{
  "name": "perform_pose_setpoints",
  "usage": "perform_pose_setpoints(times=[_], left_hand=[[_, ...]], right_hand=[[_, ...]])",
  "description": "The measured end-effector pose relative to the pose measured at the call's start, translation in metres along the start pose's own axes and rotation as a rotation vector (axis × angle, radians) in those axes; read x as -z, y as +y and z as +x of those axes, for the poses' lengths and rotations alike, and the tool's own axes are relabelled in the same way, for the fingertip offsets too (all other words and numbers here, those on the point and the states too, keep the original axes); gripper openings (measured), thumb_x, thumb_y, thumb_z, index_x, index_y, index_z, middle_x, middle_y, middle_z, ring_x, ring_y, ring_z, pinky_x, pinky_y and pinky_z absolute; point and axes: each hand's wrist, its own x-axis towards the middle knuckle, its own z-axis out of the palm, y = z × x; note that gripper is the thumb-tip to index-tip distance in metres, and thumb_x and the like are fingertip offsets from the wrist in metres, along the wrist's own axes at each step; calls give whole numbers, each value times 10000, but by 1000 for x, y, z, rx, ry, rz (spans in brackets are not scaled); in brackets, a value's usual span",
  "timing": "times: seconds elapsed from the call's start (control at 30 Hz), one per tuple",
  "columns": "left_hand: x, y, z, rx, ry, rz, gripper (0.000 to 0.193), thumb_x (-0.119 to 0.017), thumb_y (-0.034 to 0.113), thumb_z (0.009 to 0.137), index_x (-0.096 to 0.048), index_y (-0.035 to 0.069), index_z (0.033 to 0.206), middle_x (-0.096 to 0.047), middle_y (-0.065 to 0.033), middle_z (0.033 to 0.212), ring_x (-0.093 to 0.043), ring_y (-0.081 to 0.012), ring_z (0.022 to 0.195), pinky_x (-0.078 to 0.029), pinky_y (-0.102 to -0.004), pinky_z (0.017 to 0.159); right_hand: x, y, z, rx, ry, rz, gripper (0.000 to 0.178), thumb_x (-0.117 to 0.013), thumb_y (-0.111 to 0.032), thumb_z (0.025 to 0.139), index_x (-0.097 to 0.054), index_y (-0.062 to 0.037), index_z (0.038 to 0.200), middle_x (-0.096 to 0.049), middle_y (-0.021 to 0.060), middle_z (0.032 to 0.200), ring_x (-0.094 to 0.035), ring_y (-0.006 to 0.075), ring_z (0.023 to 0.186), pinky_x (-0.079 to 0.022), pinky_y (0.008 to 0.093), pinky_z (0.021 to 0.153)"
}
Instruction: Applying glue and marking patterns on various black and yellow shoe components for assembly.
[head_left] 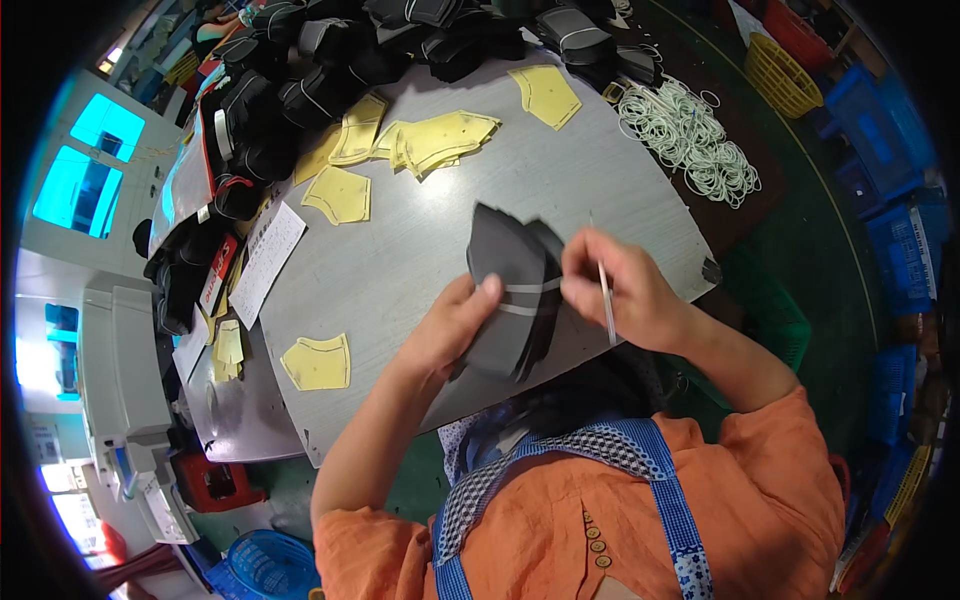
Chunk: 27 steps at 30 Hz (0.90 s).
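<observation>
A stack of dark grey cut pieces (502, 338) is held up over the near part of the grey table. My left hand (452, 322) is closed around its left side, thumb on top. A pale band (522, 289) runs round the stack's middle. At the stack's right edge, my right hand (632, 292) has its fingertips pinched at the band. A thin white stick, pen-like (607, 305), is also gripped in that hand and points down past the palm. Yellow paper patterns (442, 138) lie farther back, and one yellow pattern piece (318, 362) lies to the left of my left hand.
Bundled dark stacks (330, 45) are heaped along the far and left sides of the table (400, 255). A tangle of pale bands (690, 140) lies at the far right. A written sheet (268, 262) rests at the left edge. Blue crates (895, 255) stand at right.
</observation>
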Motion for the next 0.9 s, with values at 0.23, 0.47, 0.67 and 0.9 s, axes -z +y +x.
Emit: perform_pose_setpoints(times=[0.23,0.47,0.67,0.9], left_hand=[[8,0,-29,0,-786,718,935,-945,400,593,-497,-18,1300,-630,-116,1153,-584,-216,1092,-464,-347,953],[12,18,-30,-70,107,1,695,-834,371,763,-544,-64,1220,-654,-137,1052,-657,-182,917,-558,-321,811],[27,31,-13,-95,259,76,594,-793,354,832,-562,-71,1178,-660,-132,1022,-665,-174,881,-564,-313,766],[40,20,13,-173,259,-29,534,-402,467,1048,-574,2,1246,-658,-120,1181,-640,-173,1049,-487,-327,962]], right_hand=[[26,-5,23,-16,-107,-97,57,-630,-96,900,-601,-48,913,-562,-33,778,-534,63,677,-454,249,620],[166,45,100,258,534,-1201,183,-680,-209,883,-659,-58,984,-668,98,966,-630,280,946,-491,409,831],[162,21,104,283,720,-1629,459,-705,-201,865,-592,-79,1293,-512,138,1428,-519,321,1259,-455,422,1015],[-44,10,50,637,-258,-920,819,-815,-387,756,-482,51,1362,-564,261,1309,-585,391,1153,-480,416,997]])
